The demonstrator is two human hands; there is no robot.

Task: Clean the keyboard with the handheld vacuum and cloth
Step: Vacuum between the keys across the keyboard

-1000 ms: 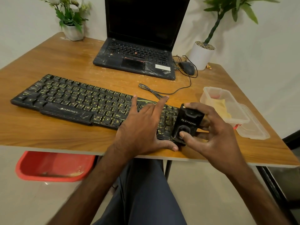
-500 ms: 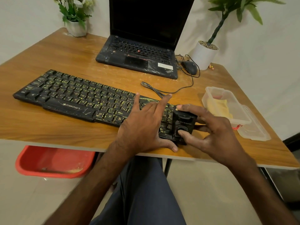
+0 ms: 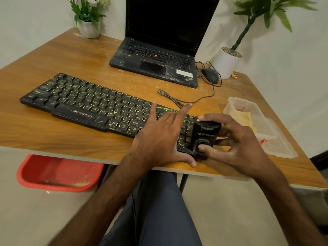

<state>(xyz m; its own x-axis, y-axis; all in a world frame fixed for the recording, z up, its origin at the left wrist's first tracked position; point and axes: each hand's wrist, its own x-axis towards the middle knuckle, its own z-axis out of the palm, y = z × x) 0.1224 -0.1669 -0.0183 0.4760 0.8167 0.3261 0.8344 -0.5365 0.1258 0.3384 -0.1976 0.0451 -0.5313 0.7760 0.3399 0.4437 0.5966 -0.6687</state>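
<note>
A black Zebronics keyboard (image 3: 85, 105) lies slantwise on the wooden desk (image 3: 53, 135), its keys streaked with yellowish marks. The left hand (image 3: 159, 141) lies flat on the keyboard's right part. Its grip is released, with the fingers straight and spread over the keys and the thumb stretched along the keyboard's near edge.

At the keyboard's right end stands a small black handheld vacuum (image 3: 206, 134), upright and just beside the left hand. Its base is at the near right corner, though it is hard to tell whether it rests on the keys or on the frame. The right hand (image 3: 243, 148) has its grip clenched round this vacuum. The thumb presses on the round part low on the front face, a fingertip lies over the top, and the other fingers curl round the far side.

Just right of the keyboard sits a clear plastic container (image 3: 230, 105) with a yellow cloth (image 3: 244, 117) inside and its lid (image 3: 280, 150) lying against its near side. Behind the keyboard an open ThinkPad laptop (image 3: 156, 57) shows a dark screen. Behind the keyboard's right end lie a black mouse (image 3: 210, 76) and its looped cable (image 3: 177, 101), with a white potted plant (image 3: 228, 63) beyond them. A second potted plant (image 3: 88, 27) stands far behind the keyboard's left end. Below the keyboard, under the desk, a red tub (image 3: 58, 174) sits on the floor.
</note>
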